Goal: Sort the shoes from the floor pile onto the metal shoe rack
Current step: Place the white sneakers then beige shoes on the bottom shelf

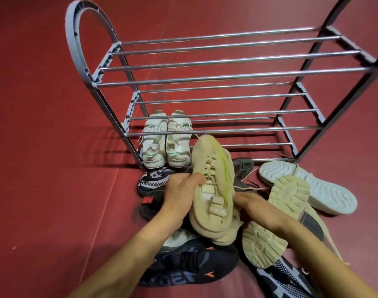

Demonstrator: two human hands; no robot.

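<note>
on the red floor (pixel 44 147) the metal shoe rack (pixel 216 78) stands with its grey arched end frame at the left and a darker one at the right, chrome bars running between them in tiers. at the left end of the lowest tier sits a pair of white sneakers (pixel 165 139), side by side, heels toward the camera, touching each other.

just in front of that left end, on the floor, lies a black and grey knit shoe (pixel 153 181), partly hidden by the left hand (pixel 181 195). this hand is closed on the left side of a beige sneaker (pixel 211 190), thumb across the laces near the tongue. the beige sneaker has a yellow-green stripe, is held above the pile with its toe pointing toward the rack, and appears to have a second beige shoe pressed against its right side. below the left forearm a dark navy shoe with orange marks (pixel 190 263) lies on the floor.

the right hand (pixel 254 207) grips the right side of the held sneaker; its fingers are hidden behind the shoe. right of it lies a beige shoe turned sole-up (pixel 276 218), its toe resting against a white shoe turned sole-up (pixel 308 186) near the rack's right foot. a dark grey shoe (pixel 243 167) pokes out behind the held one. a navy mesh shoe (pixel 285 280) lies at the bottom edge.
</note>
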